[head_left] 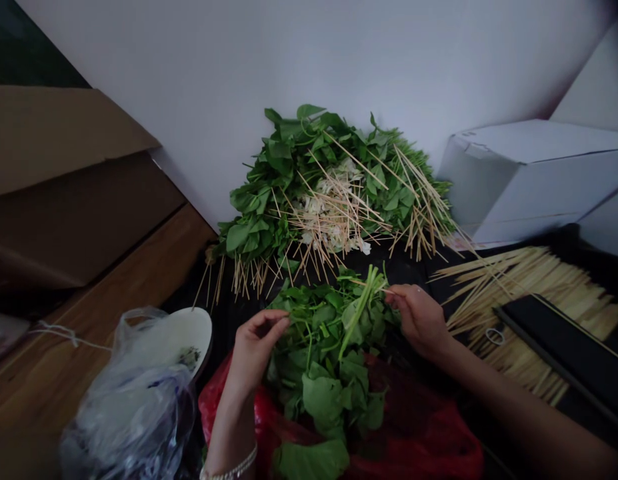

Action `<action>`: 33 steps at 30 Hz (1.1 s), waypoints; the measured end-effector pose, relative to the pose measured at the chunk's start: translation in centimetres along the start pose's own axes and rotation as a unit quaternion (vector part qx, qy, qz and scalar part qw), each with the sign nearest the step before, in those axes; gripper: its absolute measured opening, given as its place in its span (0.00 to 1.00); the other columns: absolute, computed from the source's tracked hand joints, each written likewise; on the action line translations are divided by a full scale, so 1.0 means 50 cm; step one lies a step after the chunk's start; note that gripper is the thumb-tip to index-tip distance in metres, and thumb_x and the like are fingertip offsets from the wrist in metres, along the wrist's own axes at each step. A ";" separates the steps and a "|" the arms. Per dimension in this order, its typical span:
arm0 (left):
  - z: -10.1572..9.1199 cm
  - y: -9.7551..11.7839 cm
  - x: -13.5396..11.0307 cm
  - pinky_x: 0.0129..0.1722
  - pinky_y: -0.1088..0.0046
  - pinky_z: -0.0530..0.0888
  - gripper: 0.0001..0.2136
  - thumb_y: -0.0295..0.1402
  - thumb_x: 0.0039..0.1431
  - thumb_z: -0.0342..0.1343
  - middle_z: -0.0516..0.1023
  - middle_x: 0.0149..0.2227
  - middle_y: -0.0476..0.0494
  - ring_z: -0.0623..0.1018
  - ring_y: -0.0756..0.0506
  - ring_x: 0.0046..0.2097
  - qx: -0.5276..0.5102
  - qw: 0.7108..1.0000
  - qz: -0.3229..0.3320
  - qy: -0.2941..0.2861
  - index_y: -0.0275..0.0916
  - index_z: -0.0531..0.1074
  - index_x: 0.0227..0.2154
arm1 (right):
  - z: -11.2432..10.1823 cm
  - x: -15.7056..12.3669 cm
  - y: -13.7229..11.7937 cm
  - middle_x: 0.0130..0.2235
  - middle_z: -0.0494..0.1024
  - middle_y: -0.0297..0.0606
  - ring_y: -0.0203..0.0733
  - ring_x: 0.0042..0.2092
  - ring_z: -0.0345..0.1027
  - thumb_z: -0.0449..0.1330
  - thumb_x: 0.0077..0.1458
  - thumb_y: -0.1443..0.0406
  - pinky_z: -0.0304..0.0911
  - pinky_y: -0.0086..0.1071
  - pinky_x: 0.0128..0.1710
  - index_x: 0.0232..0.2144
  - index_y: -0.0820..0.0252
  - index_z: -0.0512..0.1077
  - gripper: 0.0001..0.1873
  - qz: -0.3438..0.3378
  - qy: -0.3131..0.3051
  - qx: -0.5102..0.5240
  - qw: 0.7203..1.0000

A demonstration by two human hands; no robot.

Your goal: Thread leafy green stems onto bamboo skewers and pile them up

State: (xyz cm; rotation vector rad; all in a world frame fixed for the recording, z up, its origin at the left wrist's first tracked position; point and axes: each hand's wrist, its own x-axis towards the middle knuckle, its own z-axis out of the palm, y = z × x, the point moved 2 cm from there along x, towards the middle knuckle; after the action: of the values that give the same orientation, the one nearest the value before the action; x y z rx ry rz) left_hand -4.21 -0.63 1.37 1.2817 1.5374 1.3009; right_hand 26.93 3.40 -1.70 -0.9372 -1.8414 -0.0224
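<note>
nearest, a red bag (419, 440) holds loose greens (329, 360), with a clear bag (133, 400) and a white bowl (193, 333) to its left. the left hand (256, 347) rests on the greens, fingers curled and pinched on a leaf. the right hand (419, 317) pinches a skewer (373, 288) among green stems. bare skewers (529, 300) lie to the right. beyond, a heap of skewered greens (329, 193) sits against the wall, a white box (533, 173) beside it.

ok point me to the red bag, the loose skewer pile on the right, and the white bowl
red bag (429, 440): head view, bare plastic right of the greens.
loose skewer pile (533, 280): head view, middle of the bundle.
white bowl (191, 330): head view, inner wall near the rim.
</note>
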 end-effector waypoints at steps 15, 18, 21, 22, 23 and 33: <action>0.042 -0.001 -0.015 0.31 0.83 0.74 0.20 0.34 0.45 0.73 0.82 0.35 0.46 0.77 0.54 0.30 -0.318 0.942 -0.104 0.023 0.36 0.78 0.42 | 0.008 -0.008 -0.013 0.34 0.79 0.36 0.38 0.32 0.75 0.48 0.65 0.68 0.69 0.30 0.33 0.44 0.57 0.68 0.10 -0.024 -0.031 0.002 0.999; 0.044 -0.002 -0.017 0.37 0.81 0.76 0.22 0.28 0.40 0.75 0.83 0.40 0.43 0.80 0.52 0.36 -0.320 0.940 -0.116 0.016 0.37 0.79 0.42 | 0.013 -0.015 -0.013 0.34 0.80 0.36 0.38 0.33 0.76 0.48 0.65 0.69 0.70 0.30 0.34 0.45 0.58 0.68 0.10 -0.045 -0.039 -0.007 0.998; 0.041 -0.003 -0.017 0.32 0.84 0.75 0.17 0.30 0.39 0.76 0.82 0.35 0.47 0.78 0.55 0.31 -0.348 0.931 -0.111 0.028 0.38 0.80 0.34 | 0.018 -0.019 -0.014 0.33 0.80 0.37 0.37 0.32 0.75 0.48 0.65 0.70 0.69 0.29 0.34 0.45 0.59 0.68 0.10 -0.061 -0.050 -0.013 0.997; 0.040 -0.004 -0.017 0.32 0.84 0.75 0.16 0.31 0.38 0.76 0.82 0.34 0.48 0.77 0.55 0.30 -0.360 0.926 -0.113 0.034 0.38 0.80 0.32 | 0.018 -0.020 -0.016 0.33 0.80 0.37 0.37 0.32 0.75 0.48 0.65 0.70 0.69 0.29 0.33 0.44 0.59 0.68 0.11 -0.067 -0.054 -0.015 0.996; 0.039 -0.004 -0.017 0.32 0.84 0.75 0.15 0.31 0.38 0.76 0.81 0.33 0.49 0.77 0.55 0.31 -0.370 0.921 -0.117 0.039 0.38 0.80 0.31 | 0.019 -0.020 -0.018 0.33 0.80 0.37 0.37 0.32 0.75 0.48 0.64 0.71 0.69 0.29 0.32 0.44 0.59 0.68 0.11 -0.074 -0.057 -0.018 0.995; 0.083 0.010 -0.033 0.33 0.83 0.74 0.17 0.34 0.43 0.74 0.79 0.29 0.49 0.75 0.55 0.30 -0.328 0.939 -0.106 0.011 0.37 0.83 0.38 | 0.026 -0.026 -0.043 0.30 0.78 0.35 0.35 0.28 0.70 0.48 0.59 0.74 0.61 0.29 0.25 0.44 0.61 0.70 0.14 -0.149 -0.105 -0.034 0.983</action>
State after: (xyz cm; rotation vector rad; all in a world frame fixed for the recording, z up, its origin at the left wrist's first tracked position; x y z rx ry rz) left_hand 0.18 -1.23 0.86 0.6575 1.0679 1.5067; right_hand 24.87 1.66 -2.52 -0.7236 -2.1766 -0.1781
